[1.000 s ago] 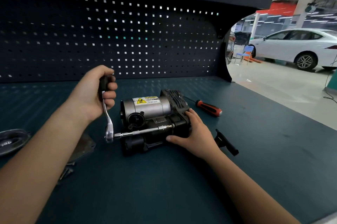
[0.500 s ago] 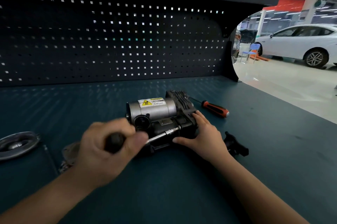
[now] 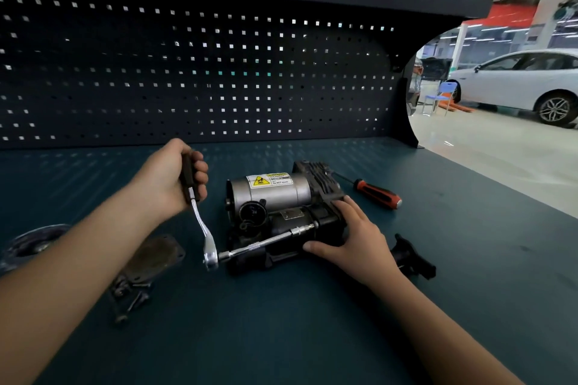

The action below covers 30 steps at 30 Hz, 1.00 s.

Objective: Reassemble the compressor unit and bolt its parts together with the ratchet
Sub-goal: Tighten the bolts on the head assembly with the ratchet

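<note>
The compressor unit (image 3: pixel 278 215) lies on its side at the centre of the frame on the dark teal bench (image 3: pixel 281 337), its silver cylinder carrying a yellow warning label and facing up. A long extension bar (image 3: pixel 266 242) runs along its lower front edge into the black body. The bar's outer end sits in the head of the ratchet (image 3: pixel 200 222), whose handle rises up and to the left.

The left hand (image 3: pixel 169 178) is wrapped tight round the ratchet's black grip — fingers fully curled. The right hand (image 3: pixel 350 237) lies spread and flat against the right end of the unit, pressing on it without closing round anything.

Right of the unit lies a red-and-black screwdriver (image 3: pixel 375 193); a small black part (image 3: pixel 413 259) rests just beyond the right wrist. At lower left sit a flat metal plate (image 3: pixel 153 256) with loose bolts (image 3: pixel 131 297) beside it, and a round metal piece (image 3: pixel 31 243) at the left edge — blurred.
</note>
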Each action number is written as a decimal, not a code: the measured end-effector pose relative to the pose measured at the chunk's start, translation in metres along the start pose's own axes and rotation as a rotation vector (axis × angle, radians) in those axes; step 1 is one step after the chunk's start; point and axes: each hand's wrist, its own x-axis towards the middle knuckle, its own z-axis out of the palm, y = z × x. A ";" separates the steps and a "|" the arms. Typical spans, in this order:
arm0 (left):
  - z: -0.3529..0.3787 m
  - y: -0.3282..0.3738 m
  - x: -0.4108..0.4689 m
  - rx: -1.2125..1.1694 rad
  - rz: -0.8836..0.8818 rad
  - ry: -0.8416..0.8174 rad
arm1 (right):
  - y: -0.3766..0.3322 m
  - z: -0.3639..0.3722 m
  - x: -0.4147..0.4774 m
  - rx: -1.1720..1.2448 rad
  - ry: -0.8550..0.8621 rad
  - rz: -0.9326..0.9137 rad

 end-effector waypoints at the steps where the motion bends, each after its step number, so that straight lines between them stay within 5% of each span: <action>1: 0.001 0.000 0.000 -0.028 -0.026 -0.001 | 0.001 0.001 0.000 0.005 0.002 0.003; 10: 0.035 0.005 -0.040 0.248 0.715 0.078 | 0.002 0.002 0.003 0.064 0.055 -0.023; 16: 0.026 -0.027 -0.093 0.497 1.105 -0.163 | 0.003 0.002 0.005 0.082 0.052 0.002; 21: 0.023 -0.011 -0.071 0.333 0.939 -0.208 | 0.001 0.002 0.004 0.067 0.045 0.013; 28: 0.012 -0.007 0.019 0.033 0.098 0.127 | 0.001 0.004 0.003 -0.008 -0.032 -0.026; 30: 0.009 -0.015 0.025 0.005 -0.017 0.148 | 0.000 0.008 0.004 -0.051 -0.064 -0.033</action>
